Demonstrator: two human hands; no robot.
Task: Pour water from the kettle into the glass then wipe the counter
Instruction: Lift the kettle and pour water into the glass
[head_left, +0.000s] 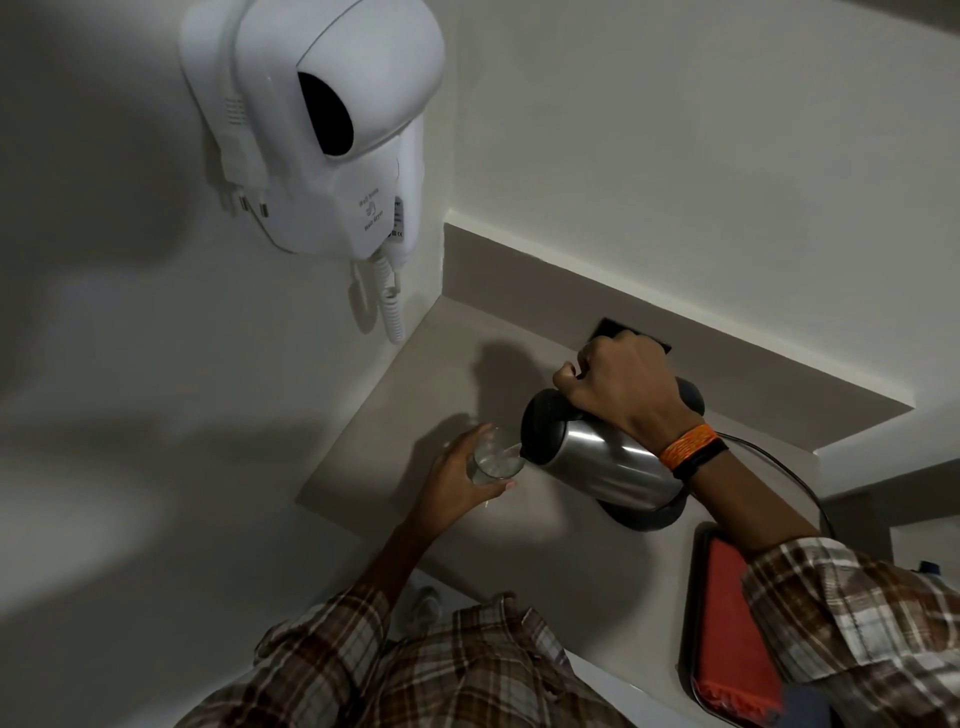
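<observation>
A steel kettle with a black lid is tipped to the left above its round black base. My right hand grips its handle from above. Water runs from the spout into a clear glass, which my left hand holds just above the beige counter. The glass is partly filled. A red cloth lies in a dark tray at the counter's right front, partly hidden by my right sleeve.
A white wall-mounted hair dryer with a coiled cord hangs at the upper left, above the counter's corner. A black socket plate sits at the back behind my right hand. The kettle's black power cord runs off to the right.
</observation>
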